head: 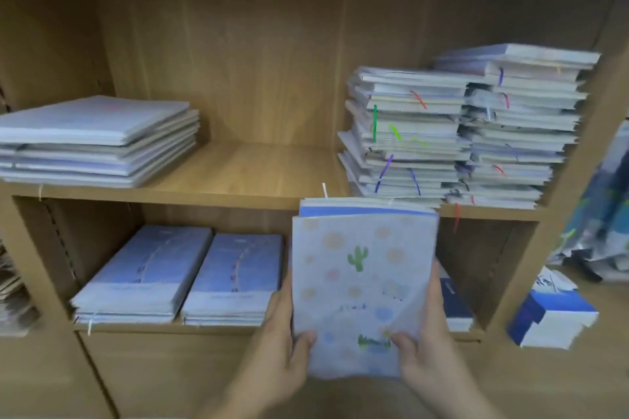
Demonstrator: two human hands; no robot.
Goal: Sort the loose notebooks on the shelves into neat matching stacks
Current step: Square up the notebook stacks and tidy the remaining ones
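Head view, left to right. Upper shelf [245, 177], left end: one flat stack of large pale notebooks [98, 143], edges slightly fanned. Lower shelf [163, 325], left: left blue-covered stack [146, 275] and right blue-covered stack [235, 279], both low, lying just beside each other.

Centre, in front of the shelves: cactus-print notebook bundle [360, 282], held upright, with several notebooks showing behind the front cover. Left hand [282, 357]: grip closed on the bundle's lower left edge, thumb on the front cover. Right hand [427, 362]: grip closed on the lower right edge, thumb likewise on the front.

Upper shelf, right: shorter ribbon-marked stack [405, 139] and taller ribbon-marked stack [520, 133], touching, both uneven, coloured ribbons hanging out. Lower shelf, behind the right hand: dark blue notebook [454, 303], partly hidden. Far right compartment: blue-and-white notebook pile [551, 313], standing askew.
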